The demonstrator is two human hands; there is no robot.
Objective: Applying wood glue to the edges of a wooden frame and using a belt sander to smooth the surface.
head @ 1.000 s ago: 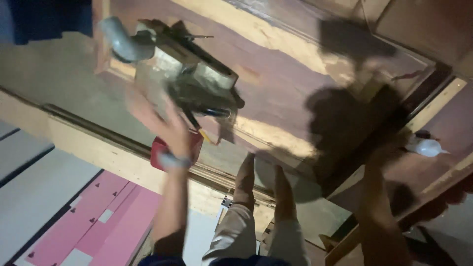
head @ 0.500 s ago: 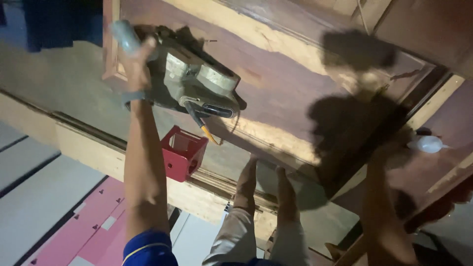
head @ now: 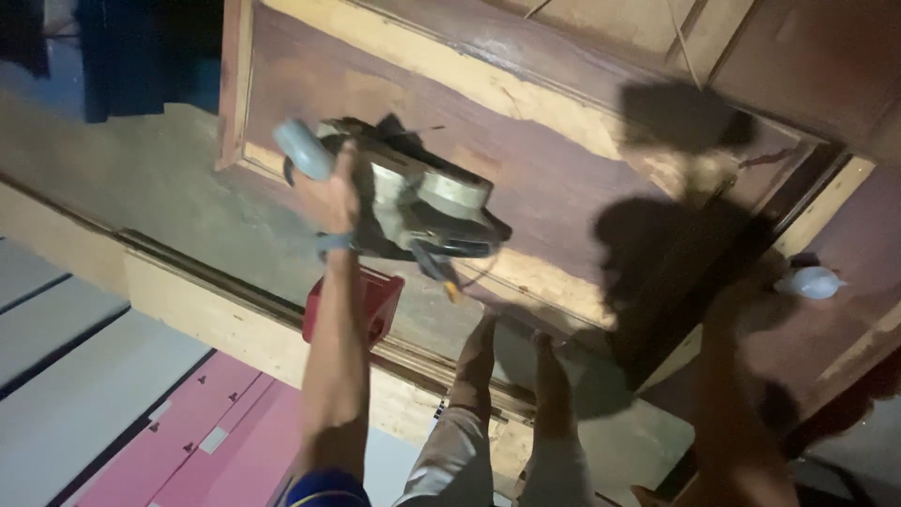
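My left hand [head: 340, 199] is shut on the rear handle of a grey-green electric hand power tool [head: 427, 202]. The tool rests on a reddish-brown wooden door panel [head: 563, 160] that lies flat on the floor. A pale grey knob [head: 302, 150] sticks out of the tool beside my fingers. My right hand [head: 751, 296] reaches out at the right, in deep shadow, next to a small white object [head: 812, 282]. I cannot make out whether it grips that object. My two bare feet [head: 514, 357] stand near the panel's close edge.
A small red box [head: 355, 302] sits on the floor just below my left wrist. A long pale wooden beam [head: 216, 324] runs diagonally under it. Pink and grey boards [head: 178, 432] lie at the lower left. Dark cloth [head: 131, 56] hangs at the top left.
My left hand rose from the red box to the tool's handle and took hold of it. The tool has since shifted a little to the right along the panel.
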